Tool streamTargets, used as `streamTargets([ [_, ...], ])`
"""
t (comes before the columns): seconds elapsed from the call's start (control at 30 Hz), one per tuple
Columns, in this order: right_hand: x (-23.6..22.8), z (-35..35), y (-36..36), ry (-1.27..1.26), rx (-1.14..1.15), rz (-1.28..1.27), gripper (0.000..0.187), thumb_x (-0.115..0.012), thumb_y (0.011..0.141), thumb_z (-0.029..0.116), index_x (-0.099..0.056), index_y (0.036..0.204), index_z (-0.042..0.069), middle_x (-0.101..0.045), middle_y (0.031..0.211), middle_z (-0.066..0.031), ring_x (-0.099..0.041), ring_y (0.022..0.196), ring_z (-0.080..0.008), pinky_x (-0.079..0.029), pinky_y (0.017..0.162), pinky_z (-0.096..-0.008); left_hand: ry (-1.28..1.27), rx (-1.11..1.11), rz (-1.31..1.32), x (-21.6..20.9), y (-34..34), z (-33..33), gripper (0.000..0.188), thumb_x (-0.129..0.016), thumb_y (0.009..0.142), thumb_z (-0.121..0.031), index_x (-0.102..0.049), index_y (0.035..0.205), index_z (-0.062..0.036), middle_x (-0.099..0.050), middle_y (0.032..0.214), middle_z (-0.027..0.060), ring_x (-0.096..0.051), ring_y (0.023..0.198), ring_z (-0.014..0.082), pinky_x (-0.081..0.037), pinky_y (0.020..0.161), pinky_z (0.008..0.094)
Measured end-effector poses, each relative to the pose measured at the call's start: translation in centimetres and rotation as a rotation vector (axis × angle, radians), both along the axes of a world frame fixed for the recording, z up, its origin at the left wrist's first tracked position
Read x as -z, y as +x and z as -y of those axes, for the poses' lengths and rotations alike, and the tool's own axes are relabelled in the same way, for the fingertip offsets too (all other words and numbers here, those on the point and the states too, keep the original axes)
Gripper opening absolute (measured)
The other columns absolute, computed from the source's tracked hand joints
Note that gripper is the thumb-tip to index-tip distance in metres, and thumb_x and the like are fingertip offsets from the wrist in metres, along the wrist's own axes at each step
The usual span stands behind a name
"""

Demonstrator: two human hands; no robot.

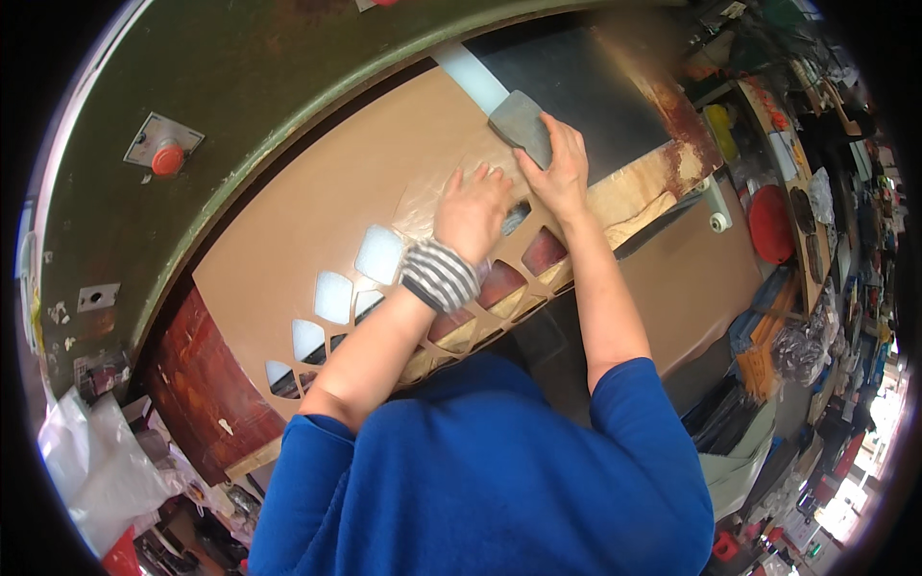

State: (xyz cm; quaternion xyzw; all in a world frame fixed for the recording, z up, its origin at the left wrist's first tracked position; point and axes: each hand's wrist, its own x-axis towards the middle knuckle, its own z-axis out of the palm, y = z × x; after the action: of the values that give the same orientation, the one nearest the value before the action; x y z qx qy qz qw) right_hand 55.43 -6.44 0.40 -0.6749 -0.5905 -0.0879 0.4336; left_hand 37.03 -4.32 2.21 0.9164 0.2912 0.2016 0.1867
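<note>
A tan, leather-like sheet (317,211) lies across the work table, with several rounded cut-outs along its near edge. White, dark red and black surfaces show through these holes. My left hand (473,213) lies on the sheet, palm down and fingers spread, beside a wrinkled, shiny patch. A grey-and-white striped band circles that wrist. At the sheet's right end, my right hand (560,171) grips a grey block (521,125) with rounded corners. The block's underside is hidden, so I cannot tell whether it rests on the surface.
Behind the table rises a green machine housing (259,106) with a red push button (167,159). A black panel (576,91) lies right of the sheet. More tan material (687,288) is at the right. Cluttered shelves (816,240) stand farther right; a clear plastic bag (101,456) hangs lower left.
</note>
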Motion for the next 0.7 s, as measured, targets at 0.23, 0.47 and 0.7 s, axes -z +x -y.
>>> streamTargets([
  [0.23,-0.7,0.2,0.0,-0.014,-0.010,-0.039,0.061,-0.080,0.069,0.015,-0.055,0.123,0.000,-0.061,0.118,-0.0172,-0.056,0.108,-0.0350,-0.047,0.093,-0.0413,-0.132,-0.103,-0.064,-1.7,-2.2,-4.4,0.070,-0.065,0.086,-0.037,-0.041,0.143,-0.0034,-0.048,0.142,0.0204,-0.053,0.125,0.0341,-0.021,0.116,0.0538],
  [0.47,-2.0,0.8,-2.3,-0.066,0.008,-0.188,0.063,-0.080,0.069,0.012,-0.055,0.125,0.003,-0.061,0.117,-0.0168,-0.055,0.107,-0.0353,-0.047,0.091,-0.0424,0.101,0.026,-0.214,0.7,-3.3,1.5,0.069,-0.060,0.090,-0.036,-0.037,0.144,0.0007,-0.035,0.151,0.0204,-0.027,0.144,0.0338,-0.019,0.117,0.0529],
  [0.7,-0.7,0.2,-4.2,-0.012,0.031,-0.073,0.061,-0.080,0.072,0.014,-0.054,0.127,0.003,-0.061,0.118,-0.0165,-0.055,0.109,-0.0349,-0.046,0.093,-0.0427,-1.004,-0.493,0.608,-2.3,-6.5,-2.9,0.048,-0.063,0.093,-0.028,-0.055,0.130,0.0010,-0.064,0.121,0.0186,-0.057,0.120,0.0368,-0.044,0.103,0.0331],
])
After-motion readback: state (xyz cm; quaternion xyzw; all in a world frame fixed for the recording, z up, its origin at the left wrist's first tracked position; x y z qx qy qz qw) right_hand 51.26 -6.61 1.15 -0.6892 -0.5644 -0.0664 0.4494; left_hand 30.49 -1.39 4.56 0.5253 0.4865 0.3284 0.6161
